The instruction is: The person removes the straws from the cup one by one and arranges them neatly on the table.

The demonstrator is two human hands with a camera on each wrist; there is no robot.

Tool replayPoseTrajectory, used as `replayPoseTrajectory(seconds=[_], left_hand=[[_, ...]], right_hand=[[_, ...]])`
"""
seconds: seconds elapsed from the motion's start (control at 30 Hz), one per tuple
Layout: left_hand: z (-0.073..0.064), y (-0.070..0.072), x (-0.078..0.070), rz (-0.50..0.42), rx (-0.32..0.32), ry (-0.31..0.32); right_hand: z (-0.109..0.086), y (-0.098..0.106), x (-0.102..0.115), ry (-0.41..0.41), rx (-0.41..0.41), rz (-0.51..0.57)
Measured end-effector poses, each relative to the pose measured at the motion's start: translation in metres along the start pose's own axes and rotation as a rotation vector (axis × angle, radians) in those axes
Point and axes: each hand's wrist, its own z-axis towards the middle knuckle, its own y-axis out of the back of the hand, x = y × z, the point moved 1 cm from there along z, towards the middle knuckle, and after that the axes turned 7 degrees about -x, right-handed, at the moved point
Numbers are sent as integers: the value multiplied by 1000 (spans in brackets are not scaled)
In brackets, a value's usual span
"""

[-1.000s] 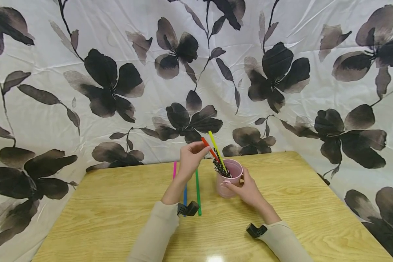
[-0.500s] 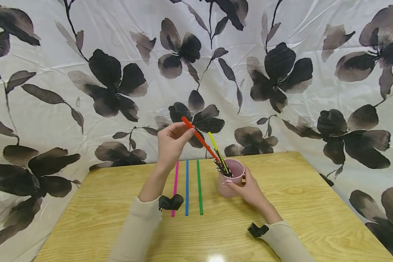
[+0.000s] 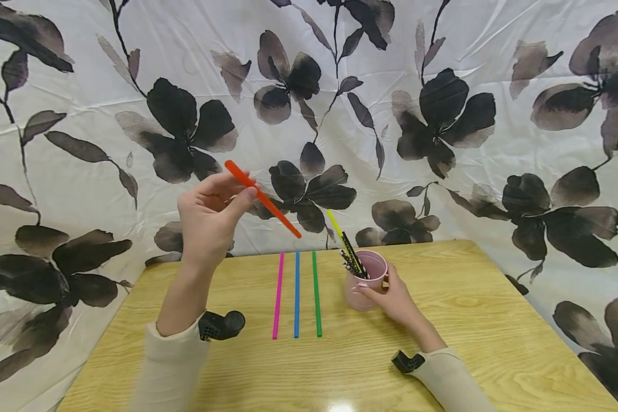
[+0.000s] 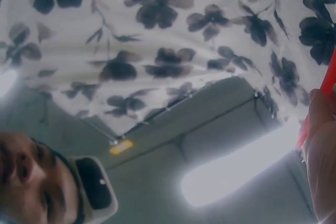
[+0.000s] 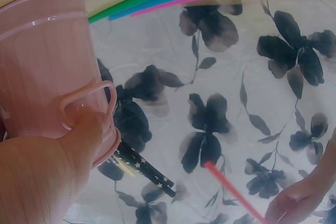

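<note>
My left hand (image 3: pixel 206 220) pinches a red drinking straw (image 3: pixel 276 212) between thumb and fingers, raised above the far left of the table and slanting down to the right. In the right wrist view the lower end of that straw is apart from the cup. My right hand (image 3: pixel 393 297) grips a pink bucket-shaped cup (image 3: pixel 359 297) by its right side, thumb at the small handle (image 5: pixel 86 90). Leaning left inside the cup are a yellow straw (image 3: pixel 333 223) and several black straws (image 5: pixel 142 166) with white stars.
A magenta straw (image 3: pixel 278 297), a blue straw (image 3: pixel 296 297) and a green straw (image 3: pixel 316 297) lie side by side on the wooden table (image 3: pixel 412 372), left of the cup. A floral cloth (image 3: pixel 195 51) hangs behind the table's far edge.
My left hand has drawn the red straw up out of the cup and carried it leftward. The three straws on the table are now uncovered. My right hand stays on the cup.
</note>
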Motion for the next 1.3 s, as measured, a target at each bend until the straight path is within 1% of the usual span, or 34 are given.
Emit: replayPoseTrajectory(seconds=[0.1,0.17,0.27,0.37,0.4,0.47,0.53,0.6,0.67,0.77,0.83,0.97,1.1,1.23,1.3], left_hand=[[1,14,-1,32,3,22],[1,21,-3,31,10,44],[0,30,-7,45,32,67],[-2,36,-12,66,49,82],[-3,38,-14,86,53,80],[-5,43,-14,104,57,80],[-5,50,-10,93,65,94],[-6,56,-4,87,71,104],[-7,62,3,66,72,128],[-9,70,15,59,58,159],[-10,74,24,27,53,189],[-14,82,42,2,31,239],[-17,89,61,-10,-5,274],[-22,99,84,-32,-24,316],[-25,105,98,0,-33,351]], right_hand=[[-1,-1,0,-3,6,-2],[-1,-1,0,6,11,-6],[-1,-1,-1,22,15,-14],[-2,-2,-2,15,6,-12],[-2,-2,-2,8,3,-11],[-2,-1,-1,13,6,-13],[-3,-1,0,6,0,-16],[-3,-1,0,8,2,-16],[-2,-1,0,1,-1,-15],[-2,-1,-2,-4,2,-15],[-1,-1,-3,-6,0,-18],[0,-1,-4,-10,2,-12],[-2,-1,-5,-19,2,-1],[-2,-1,-3,-12,3,-13],[-2,0,-2,-7,1,-22]])
